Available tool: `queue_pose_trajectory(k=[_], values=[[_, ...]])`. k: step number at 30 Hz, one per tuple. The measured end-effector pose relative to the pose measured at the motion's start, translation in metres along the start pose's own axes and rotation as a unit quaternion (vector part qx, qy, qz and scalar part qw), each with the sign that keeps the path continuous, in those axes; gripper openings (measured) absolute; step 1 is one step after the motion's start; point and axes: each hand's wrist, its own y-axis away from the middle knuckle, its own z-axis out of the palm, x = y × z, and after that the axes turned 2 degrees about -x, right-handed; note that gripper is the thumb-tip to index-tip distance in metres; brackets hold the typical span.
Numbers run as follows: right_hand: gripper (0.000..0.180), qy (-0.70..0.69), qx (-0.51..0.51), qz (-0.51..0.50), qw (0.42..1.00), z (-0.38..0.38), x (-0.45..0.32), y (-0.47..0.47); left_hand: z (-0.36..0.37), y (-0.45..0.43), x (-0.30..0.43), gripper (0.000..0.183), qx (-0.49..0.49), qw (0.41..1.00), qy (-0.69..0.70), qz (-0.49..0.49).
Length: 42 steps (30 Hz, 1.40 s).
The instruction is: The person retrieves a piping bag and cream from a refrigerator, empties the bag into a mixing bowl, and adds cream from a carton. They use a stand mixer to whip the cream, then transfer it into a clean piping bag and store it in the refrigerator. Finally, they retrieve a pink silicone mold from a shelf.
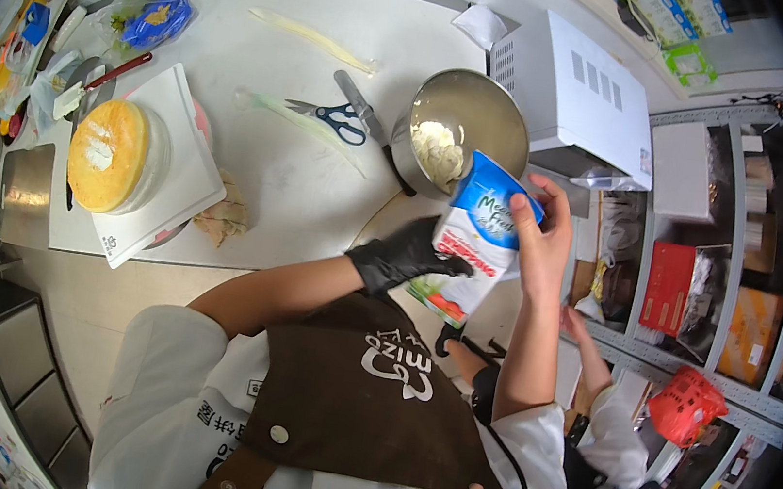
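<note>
A carton of whipping cream (484, 237) tilts over the near rim of a deep steel mixing bowl (499, 115), its blue top end toward the bowl. My left hand (408, 257), in a black glove, wraps around the carton's lower half. Bare fingers of my right hand (542, 241) grip its top end from the right. Inside the bowl lies a lumpy, pale cream-coloured mass (439, 151). Whether any liquid is leaving the carton cannot be seen. Left of the bowl lie a long knife or spatula with a dark handle (399, 172) and dark-handled scissors (337, 119).
A round yellow cake (108, 155) stands on a white board (175, 181) at the left. Used piping bags (314, 39) lie on the table (291, 225). A white microwave (586, 92) stands beyond the bowl. Another person (612, 447) is near the shelves (706, 367) at right.
</note>
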Motion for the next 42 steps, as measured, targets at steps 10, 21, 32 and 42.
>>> queue_pose_trajectory(k=[10,21,32,42], values=[[0.076,0.101,-0.211,0.091,0.968,-0.049,0.004,-0.047,0.055,-0.05,-0.018,0.041,0.046,0.955,0.26,-0.138],[0.066,0.15,-0.256,0.114,0.948,-0.055,-0.009,-0.073,0.081,-0.081,-0.025,0.04,0.01,0.847,0.525,-0.085],[0.065,0.19,-0.295,0.115,0.929,-0.055,-0.013,-0.097,0.084,-0.1,-0.034,0.037,0.007,0.779,0.62,-0.09],[0.06,0.284,-0.301,0.074,0.907,-0.051,-0.018,-0.103,0.086,-0.096,-0.01,0.043,0.034,0.813,0.577,-0.069]])
